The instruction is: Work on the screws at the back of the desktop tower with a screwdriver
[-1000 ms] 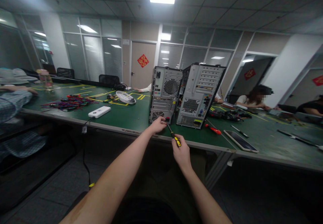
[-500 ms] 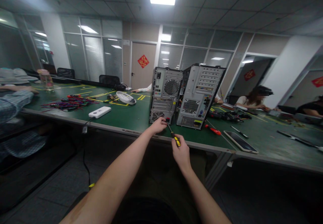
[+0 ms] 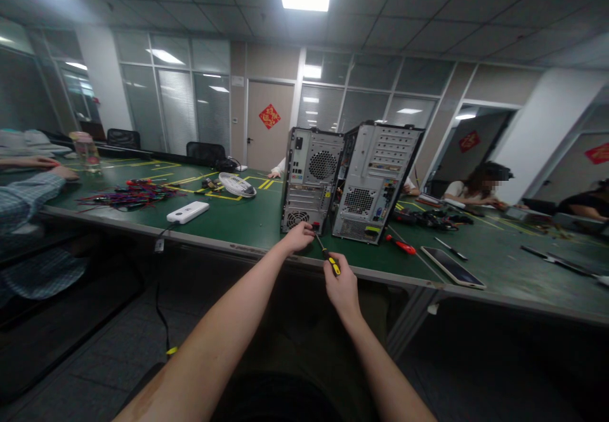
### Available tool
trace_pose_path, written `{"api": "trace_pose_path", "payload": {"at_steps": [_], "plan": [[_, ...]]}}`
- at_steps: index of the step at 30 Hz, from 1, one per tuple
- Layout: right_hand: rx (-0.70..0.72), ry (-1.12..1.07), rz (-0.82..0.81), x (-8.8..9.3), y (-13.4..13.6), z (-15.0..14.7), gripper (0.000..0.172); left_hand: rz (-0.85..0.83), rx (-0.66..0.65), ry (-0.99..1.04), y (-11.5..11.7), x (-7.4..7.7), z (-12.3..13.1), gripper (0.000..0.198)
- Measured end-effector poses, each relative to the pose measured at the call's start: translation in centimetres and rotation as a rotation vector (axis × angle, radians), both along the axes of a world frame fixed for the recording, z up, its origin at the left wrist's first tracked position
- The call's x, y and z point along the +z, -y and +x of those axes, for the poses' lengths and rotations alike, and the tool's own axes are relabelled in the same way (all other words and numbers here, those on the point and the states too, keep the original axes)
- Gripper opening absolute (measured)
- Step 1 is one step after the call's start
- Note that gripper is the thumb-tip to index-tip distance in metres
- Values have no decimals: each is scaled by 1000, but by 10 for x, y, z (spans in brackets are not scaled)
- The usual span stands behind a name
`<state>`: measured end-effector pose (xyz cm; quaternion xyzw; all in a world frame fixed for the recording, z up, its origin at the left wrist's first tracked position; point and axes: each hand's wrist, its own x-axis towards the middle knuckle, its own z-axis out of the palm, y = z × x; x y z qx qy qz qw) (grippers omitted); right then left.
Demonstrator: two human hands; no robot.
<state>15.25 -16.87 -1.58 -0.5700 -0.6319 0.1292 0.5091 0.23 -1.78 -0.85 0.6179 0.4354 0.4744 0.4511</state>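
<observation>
Two hands are engaged at the lower rear corner of the left computer case (image 3: 311,178), which stands upright on the green table (image 3: 238,222) close to its near edge. My right hand (image 3: 340,286) is clenched round the yellow-and-black handle of the screwdriver (image 3: 328,258); the shaft runs up and away to that corner. My left hand (image 3: 299,238) lies at the corner, fingers curled about the tip. Whether they pinch a screw or only steady the blade, I cannot tell.

Procedure, as I judge it:
1. Hold the shaft in line with the fastener.
2. Press along the axis before turning, or the tip may slip out.
3. Use the left fingers to guide the tip and brace the case against sliding.

Obstructions: the second computer case (image 3: 375,181) stands just beside the first, on the handle side, and limits wrist room. A red-handled tool (image 3: 402,244) and a phone (image 3: 453,265) lie near on the right. The white power bank (image 3: 188,211) and the coloured wires (image 3: 128,193) are well apart to the left.
</observation>
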Motion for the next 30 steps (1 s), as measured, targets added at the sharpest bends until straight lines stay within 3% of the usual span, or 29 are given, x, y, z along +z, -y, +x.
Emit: {"api": "trace_pose_path", "payload": {"at_steps": [16,30], "plan": [[-40,174,-48,27,-4,-2,30,30,22,-116,7,7,-2,40],[-45,166,-45,28,-3,-5,29,33,27,-119,11,9,-2,41]]}}
